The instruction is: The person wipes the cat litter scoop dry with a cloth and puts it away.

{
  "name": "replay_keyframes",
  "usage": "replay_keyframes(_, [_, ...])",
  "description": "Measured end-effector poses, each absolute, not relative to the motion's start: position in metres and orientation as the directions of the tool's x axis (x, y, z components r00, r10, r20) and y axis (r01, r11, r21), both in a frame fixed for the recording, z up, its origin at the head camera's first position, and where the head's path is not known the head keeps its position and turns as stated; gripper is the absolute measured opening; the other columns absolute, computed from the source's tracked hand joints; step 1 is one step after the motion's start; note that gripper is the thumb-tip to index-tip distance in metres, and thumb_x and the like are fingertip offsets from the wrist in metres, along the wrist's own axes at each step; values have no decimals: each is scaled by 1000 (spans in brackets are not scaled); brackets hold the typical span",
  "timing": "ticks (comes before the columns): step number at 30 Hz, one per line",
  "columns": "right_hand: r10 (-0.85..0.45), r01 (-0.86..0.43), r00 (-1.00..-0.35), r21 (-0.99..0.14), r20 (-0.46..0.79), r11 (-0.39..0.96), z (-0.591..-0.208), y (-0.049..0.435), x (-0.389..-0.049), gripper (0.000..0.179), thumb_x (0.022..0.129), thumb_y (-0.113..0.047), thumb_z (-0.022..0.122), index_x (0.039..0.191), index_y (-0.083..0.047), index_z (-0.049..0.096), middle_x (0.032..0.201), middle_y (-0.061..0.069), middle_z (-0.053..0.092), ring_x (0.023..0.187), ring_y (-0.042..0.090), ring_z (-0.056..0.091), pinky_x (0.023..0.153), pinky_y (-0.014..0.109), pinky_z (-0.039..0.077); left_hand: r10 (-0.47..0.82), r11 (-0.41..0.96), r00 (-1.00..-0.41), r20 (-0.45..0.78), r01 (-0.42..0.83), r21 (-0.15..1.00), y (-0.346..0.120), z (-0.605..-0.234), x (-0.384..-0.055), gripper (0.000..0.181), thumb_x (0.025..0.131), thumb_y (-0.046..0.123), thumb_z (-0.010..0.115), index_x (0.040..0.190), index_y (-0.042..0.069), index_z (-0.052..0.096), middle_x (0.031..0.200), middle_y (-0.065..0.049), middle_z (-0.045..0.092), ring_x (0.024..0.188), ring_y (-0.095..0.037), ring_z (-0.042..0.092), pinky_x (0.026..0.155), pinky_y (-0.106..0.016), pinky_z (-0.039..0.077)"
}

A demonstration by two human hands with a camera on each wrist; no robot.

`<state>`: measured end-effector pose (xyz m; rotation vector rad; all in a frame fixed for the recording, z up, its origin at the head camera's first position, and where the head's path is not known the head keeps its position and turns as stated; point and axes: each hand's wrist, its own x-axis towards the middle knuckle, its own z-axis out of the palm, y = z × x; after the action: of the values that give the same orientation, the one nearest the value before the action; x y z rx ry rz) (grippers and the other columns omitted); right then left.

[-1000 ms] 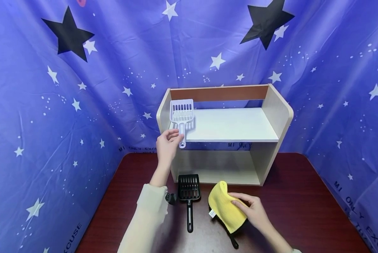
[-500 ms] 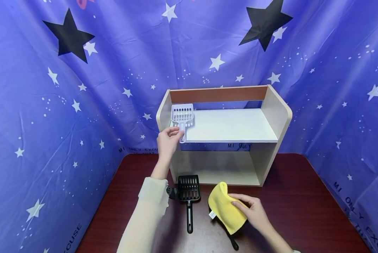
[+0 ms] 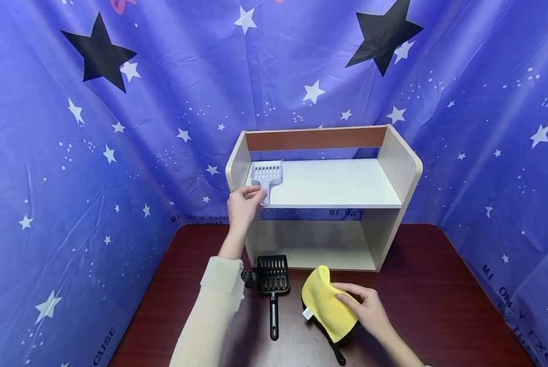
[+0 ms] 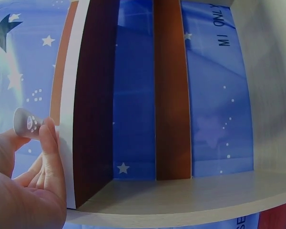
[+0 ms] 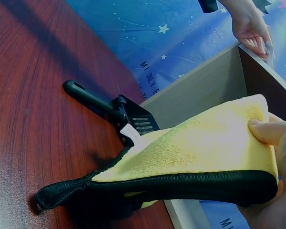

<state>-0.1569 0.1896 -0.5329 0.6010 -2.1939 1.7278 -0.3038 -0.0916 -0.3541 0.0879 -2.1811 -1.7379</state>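
My left hand (image 3: 244, 205) pinches the handle of a white slotted litter scoop (image 3: 266, 173), whose head lies over the left end of the white upper shelf (image 3: 333, 181). In the left wrist view, thumb and fingers grip the handle end (image 4: 27, 123), marked with a paw print, at the shelf's front edge. My right hand (image 3: 367, 306) pinches a folded yellow cloth (image 3: 329, 303) with black edging and a white tag, held low over the table. In the right wrist view the thumb presses on the cloth's yellow side (image 5: 205, 138). A black slotted litter scoop (image 3: 274, 275) lies on the table between both arms.
A two-tier pale wooden shelf unit (image 3: 404, 168) stands at the back of the dark red table (image 3: 439, 306). Its lower compartment (image 3: 315, 239) faces me. A blue curtain (image 3: 186, 102) printed with stars surrounds the table. A black wrist strap (image 3: 249, 278) is on the left wrist.
The white scoop has come down and tilted from raised toward flat over the upper shelf, with my left hand still on its handle. My right hand and the cloth have hardly moved.
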Motion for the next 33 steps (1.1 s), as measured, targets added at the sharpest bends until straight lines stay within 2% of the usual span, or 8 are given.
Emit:
replay_keyframes(7, [-165, -501, -864, -846, 476, 181, -535, 190, -156, 22, 88, 8, 67, 109, 7, 71, 107, -17, 74, 92, -5, 67, 70, 14, 55, -248, 234, -938, 240, 183, 955, -94, -354, -300, 31, 88, 20, 75, 112, 0, 74, 103, -19, 76, 49, 0, 61, 52, -17, 53])
replay_keyframes(10, [-171, -505, -861, -847, 479, 168, -535, 190, -156, 22, 88, 8, 66, 109, 8, 71, 107, -15, 74, 92, -5, 67, 70, 15, 55, -241, 240, -940, 241, 183, 953, -94, -354, -298, 33, 90, 21, 73, 115, 0, 73, 104, -19, 76, 53, -1, 64, 55, -18, 56])
replay_keyframes(15, [-175, -516, -854, -842, 490, 156, -535, 191, -157, 22, 88, 9, 66, 109, 10, 70, 107, -15, 74, 93, -5, 67, 71, 14, 55, -215, 249, -942, 256, 200, 948, -95, -352, -291, 36, 92, 20, 69, 121, -2, 69, 108, -20, 74, 71, -19, 76, 60, -23, 60])
replay_keyframes(19, [-171, -521, -852, -837, 496, 167, -533, 191, -157, 22, 87, 9, 66, 109, 10, 70, 108, -16, 74, 95, -5, 67, 72, 13, 55, -185, 262, -942, 280, 227, 938, -94, -351, -285, 41, 95, 20, 66, 127, -4, 64, 118, -23, 71, 87, -32, 76, 65, -25, 61])
replay_keyframes(28, [-166, -520, -853, -834, 495, 183, -533, 193, -157, 23, 87, 9, 67, 110, 7, 71, 108, -17, 73, 94, -5, 67, 71, 13, 55, -199, 319, -929, 313, 240, 917, -96, -355, -274, 45, 96, 26, 65, 132, 0, 62, 127, -18, 68, 91, -31, 75, 67, -26, 61])
replay_keyframes(33, [-163, -514, -856, -839, 490, 176, -532, 194, -157, 22, 88, 9, 66, 110, 8, 71, 108, -16, 74, 94, -5, 67, 70, 14, 55, -209, 297, -918, 337, 269, 916, -98, -359, -269, 42, 95, 22, 66, 130, 0, 63, 127, -17, 68, 92, -31, 75, 67, -26, 61])
